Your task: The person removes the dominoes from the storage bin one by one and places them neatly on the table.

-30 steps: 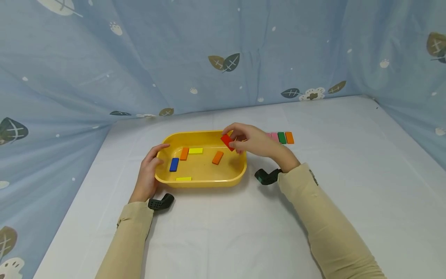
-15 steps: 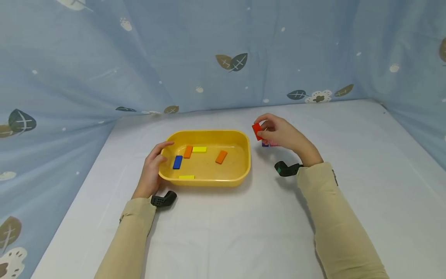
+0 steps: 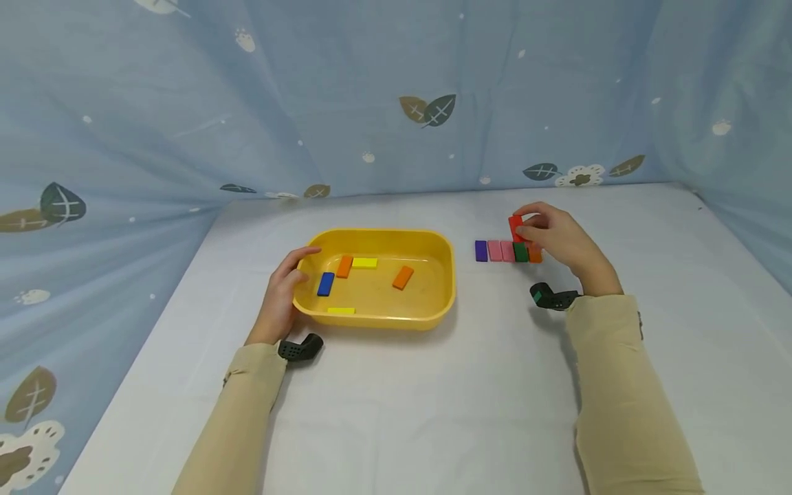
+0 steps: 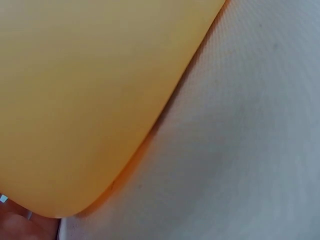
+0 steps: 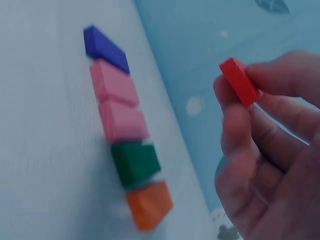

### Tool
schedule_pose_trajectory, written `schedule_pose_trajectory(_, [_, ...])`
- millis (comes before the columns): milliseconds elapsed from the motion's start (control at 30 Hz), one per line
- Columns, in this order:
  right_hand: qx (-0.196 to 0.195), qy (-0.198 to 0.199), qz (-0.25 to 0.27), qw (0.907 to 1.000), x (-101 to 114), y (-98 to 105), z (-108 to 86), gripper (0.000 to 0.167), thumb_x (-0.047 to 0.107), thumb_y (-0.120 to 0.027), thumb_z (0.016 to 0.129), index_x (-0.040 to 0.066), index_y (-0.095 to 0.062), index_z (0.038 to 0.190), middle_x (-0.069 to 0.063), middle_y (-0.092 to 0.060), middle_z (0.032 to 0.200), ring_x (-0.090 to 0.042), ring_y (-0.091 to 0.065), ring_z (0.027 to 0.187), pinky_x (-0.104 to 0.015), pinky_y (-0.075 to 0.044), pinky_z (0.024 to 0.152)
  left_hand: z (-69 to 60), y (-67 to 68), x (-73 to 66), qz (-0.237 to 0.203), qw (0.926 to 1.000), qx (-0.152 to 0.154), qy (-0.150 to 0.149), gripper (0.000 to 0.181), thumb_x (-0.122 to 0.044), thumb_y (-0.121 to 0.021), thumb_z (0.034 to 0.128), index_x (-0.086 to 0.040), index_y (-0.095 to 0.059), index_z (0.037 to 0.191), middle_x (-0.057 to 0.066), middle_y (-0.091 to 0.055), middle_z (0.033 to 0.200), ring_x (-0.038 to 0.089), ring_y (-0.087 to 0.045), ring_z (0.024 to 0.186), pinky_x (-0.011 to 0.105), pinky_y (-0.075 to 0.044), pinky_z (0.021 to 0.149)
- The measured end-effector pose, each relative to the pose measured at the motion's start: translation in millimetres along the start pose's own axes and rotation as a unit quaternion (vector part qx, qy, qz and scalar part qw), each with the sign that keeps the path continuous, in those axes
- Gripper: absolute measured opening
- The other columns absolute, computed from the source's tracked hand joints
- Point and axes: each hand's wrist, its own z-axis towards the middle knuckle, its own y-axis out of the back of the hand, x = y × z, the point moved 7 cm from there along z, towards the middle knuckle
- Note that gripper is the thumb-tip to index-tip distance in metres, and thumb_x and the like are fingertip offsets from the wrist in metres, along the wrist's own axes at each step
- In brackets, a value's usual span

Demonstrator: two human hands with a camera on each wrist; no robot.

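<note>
My right hand [image 3: 559, 237] pinches a red block [image 5: 241, 81] between thumb and fingers, held up above a row on the table. That row runs from a purple block [image 3: 481, 251] through two pink blocks [image 5: 115, 82] and a green block [image 5: 136, 164] to an orange block [image 5: 150, 205] at the right end. At the left, my left hand [image 3: 281, 295] grips the end of a yellow tub [image 3: 377, 322], thumb and fingers at its rim. Inside the tub lie a blue block [image 3: 325, 284], two orange blocks [image 3: 403, 278] and two yellow blocks [image 3: 365, 262].
A white cloth [image 3: 421, 399] covers the table. Blue patterned fabric [image 3: 346, 103] hangs behind it and down the left and right sides. Black wrist cameras [image 3: 301, 348] sit at both cuffs, the left one near the tub's front corner.
My right hand has carried the red block from over the tub rightward to above the row. The left hand still grips the tub; the view has shifted slightly.
</note>
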Motion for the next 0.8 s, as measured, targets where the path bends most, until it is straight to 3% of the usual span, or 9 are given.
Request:
schedule_pose_trajectory(200, [-0.031, -0.04, 0.0, 0.9987, -32.7, 12.5, -2.6, 0.05, 0.042, -0.044, 0.089, 0.012, -0.038, 0.129, -0.015, -0.047, 0.115, -0.029, -0.044, 0.092, -0.035, -0.042, 0.069, 0.6, -2.5, 3.8, 0.008, 0.9999, -0.003, 0.014, 0.048, -0.003, -0.034, 0.0812, -0.017, -0.048, 0.125, -0.011, -0.028, 0.139, 0.015, -0.026, 0.126, 0.036, -0.025, 0.103])
schedule_pose_trajectory(367, [-0.055, -0.062, 0.001, 0.9965, -64.6, 20.5, 7.2, 0.051, 0.047, -0.045, 0.086, 0.013, -0.042, 0.125, -0.012, -0.051, 0.107, -0.027, -0.048, 0.084, -0.023, -0.041, 0.053, -0.2, -2.4, 2.8, 0.017, 0.9998, -0.008, 0.011, 0.048, -0.004, -0.034, 0.081, -0.018, -0.048, 0.125, -0.011, -0.03, 0.138, 0.016, -0.026, 0.126, 0.037, -0.026, 0.103])
schedule_pose_trajectory(433, [-0.057, -0.068, -0.005, 0.996, -73.1, 21.2, 11.6, 0.053, 0.049, -0.044, 0.086, 0.013, -0.042, 0.125, -0.011, -0.052, 0.104, -0.027, -0.048, 0.082, -0.021, -0.041, 0.052, -0.7, -0.6, 1.3, 0.02, 0.9997, -0.013, 0.008, 0.048, -0.004, -0.034, 0.0805, -0.018, -0.048, 0.124, -0.011, -0.03, 0.138, 0.016, -0.027, 0.125, 0.038, -0.025, 0.103])
schedule_pose_trajectory(633, [-0.062, -0.109, -0.011, 0.992, -72.5, 20.4, 3.3, 0.048, 0.04, -0.043, 0.088, 0.009, -0.042, 0.125, -0.014, -0.05, 0.097, -0.026, -0.047, 0.077, -0.024, -0.04, 0.053, -1.2, 0.8, 0.0, 0.021, 0.9997, -0.011, 0.006, 0.048, -0.004, -0.034, 0.0807, -0.017, -0.048, 0.125, -0.01, -0.029, 0.138, 0.016, -0.026, 0.126, 0.038, -0.024, 0.104])
schedule_pose_trajectory(800, [-0.061, -0.116, -0.018, 0.9912, -62.9, 20.3, -4.3, 0.044, 0.029, -0.041, 0.089, 0.005, -0.04, 0.126, -0.016, -0.047, 0.101, -0.027, -0.045, 0.078, -0.026, -0.04, 0.056, -1.6, 0.5, -1.4, 0.018, 0.9998, -0.01, 0.005, 0.048, -0.004, -0.034, 0.081, -0.016, -0.048, 0.125, -0.009, -0.029, 0.139, 0.017, -0.026, 0.126, 0.038, -0.025, 0.103])
